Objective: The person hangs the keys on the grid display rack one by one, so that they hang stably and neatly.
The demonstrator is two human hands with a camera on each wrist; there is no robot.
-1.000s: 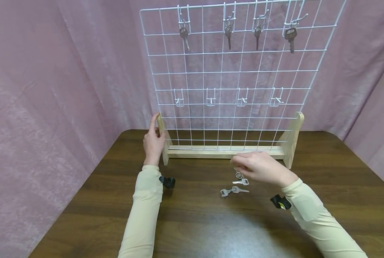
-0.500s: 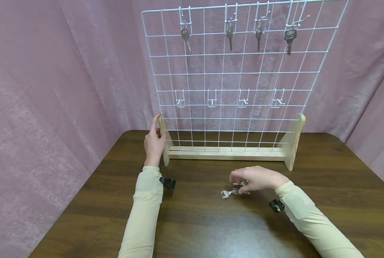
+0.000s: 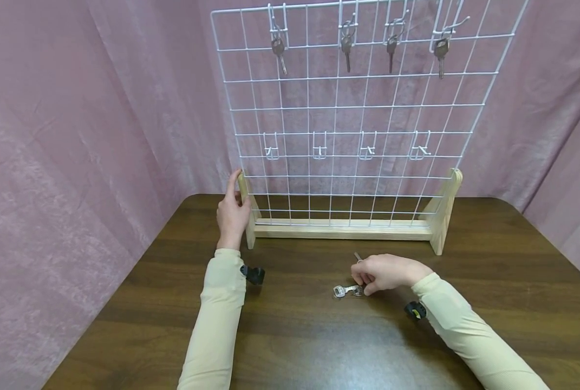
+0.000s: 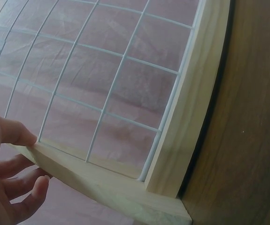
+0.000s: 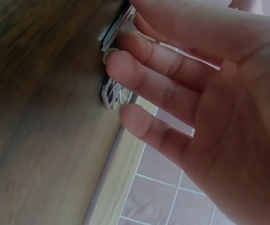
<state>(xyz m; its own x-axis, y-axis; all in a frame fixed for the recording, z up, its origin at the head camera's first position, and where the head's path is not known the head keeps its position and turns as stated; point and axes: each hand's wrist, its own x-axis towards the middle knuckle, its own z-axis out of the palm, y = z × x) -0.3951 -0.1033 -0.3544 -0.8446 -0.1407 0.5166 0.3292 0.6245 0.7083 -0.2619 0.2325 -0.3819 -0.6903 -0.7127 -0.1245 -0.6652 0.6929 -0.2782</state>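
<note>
At the left end of the wooden stand (image 3: 343, 233), my left hand (image 3: 233, 216) grips the side support (image 4: 92, 183), thumb on one side and fingers on the other. My right hand (image 3: 384, 271) is down at the loose keys on the table, fingers loosely bent and fingertips at the metal. One key (image 3: 339, 292) shows left of the fingertips, and another key's blade (image 3: 358, 256) sticks out beyond the hand. In the right wrist view, a key (image 5: 118, 28) lies by the thumb and forefinger, and more keys with a ring (image 5: 113, 93) lie under the other fingers. The hand hides the rest.
A white wire grid (image 3: 348, 119) rises from the stand. Several keys (image 3: 346, 44) hang from its upper hooks; a lower row of hooks (image 3: 319, 151) carries none. The brown table (image 3: 290, 336) spreads in front, with a pink curtain (image 3: 99, 135) behind.
My right hand has come down and toward me from above the keys, its fingertips now among them. The left hand keeps its hold on the stand.
</note>
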